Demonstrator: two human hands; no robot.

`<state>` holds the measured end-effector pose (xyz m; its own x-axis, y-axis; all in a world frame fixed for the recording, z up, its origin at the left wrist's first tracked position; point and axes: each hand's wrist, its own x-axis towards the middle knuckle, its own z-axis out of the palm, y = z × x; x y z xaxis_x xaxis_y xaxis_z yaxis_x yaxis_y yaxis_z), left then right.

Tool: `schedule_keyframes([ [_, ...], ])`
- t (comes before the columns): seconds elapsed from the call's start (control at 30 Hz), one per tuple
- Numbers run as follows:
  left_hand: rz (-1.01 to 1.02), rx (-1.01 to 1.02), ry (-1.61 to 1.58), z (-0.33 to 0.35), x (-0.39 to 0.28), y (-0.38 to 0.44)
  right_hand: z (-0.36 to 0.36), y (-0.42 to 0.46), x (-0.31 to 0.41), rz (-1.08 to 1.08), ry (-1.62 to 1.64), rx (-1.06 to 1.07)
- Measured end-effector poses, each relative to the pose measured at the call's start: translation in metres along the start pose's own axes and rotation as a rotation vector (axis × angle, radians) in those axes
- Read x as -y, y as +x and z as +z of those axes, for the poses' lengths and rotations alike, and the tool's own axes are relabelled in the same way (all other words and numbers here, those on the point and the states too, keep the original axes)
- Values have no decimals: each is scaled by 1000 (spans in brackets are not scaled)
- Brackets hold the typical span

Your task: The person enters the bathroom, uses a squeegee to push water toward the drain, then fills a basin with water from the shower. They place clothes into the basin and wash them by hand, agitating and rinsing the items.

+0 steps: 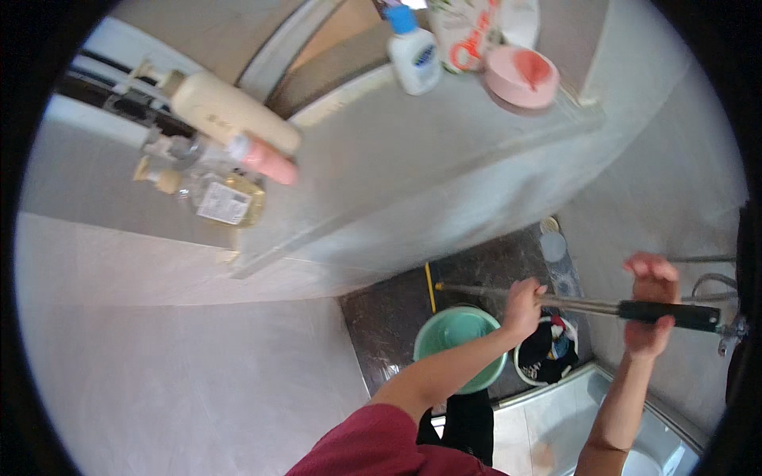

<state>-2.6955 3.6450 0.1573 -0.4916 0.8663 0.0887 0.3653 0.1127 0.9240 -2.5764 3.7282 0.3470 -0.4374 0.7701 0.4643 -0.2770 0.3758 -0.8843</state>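
A long-handled floor squeegee or mop has a metal pole, a black grip and a narrow yellow head at its far end, by the dark floor. My left hand is closed around the pole partway along it. Across the palm of my right hand lies the black grip; the fingers are spread and not wrapped around it. Below my left forearm stands a green plastic basin, partly covered by the arm. A white-rimmed bucket holding dark clothes sits beneath the pole.
A grey ledge carries a white bottle with a blue cap, a pink round container, a cream pump bottle and a pink tube. A hose and wall fitting are at right, near the grip's end. A glass-like panel edge borders the floor.
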Motion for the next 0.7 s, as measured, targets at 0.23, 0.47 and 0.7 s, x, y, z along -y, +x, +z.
schedule_keyframes([
  [0.23, -448, -345, -389, -202, 99, -57, 125, -27, -36, 411, 352, 218],
  [0.47, -541, -1064, -458, -400, 158, -108, 181, -115, -60, 973, 279, 392],
  [0.7, -705, -1254, -481, -534, 272, -108, 174, -174, -72, 1192, 242, 314],
])
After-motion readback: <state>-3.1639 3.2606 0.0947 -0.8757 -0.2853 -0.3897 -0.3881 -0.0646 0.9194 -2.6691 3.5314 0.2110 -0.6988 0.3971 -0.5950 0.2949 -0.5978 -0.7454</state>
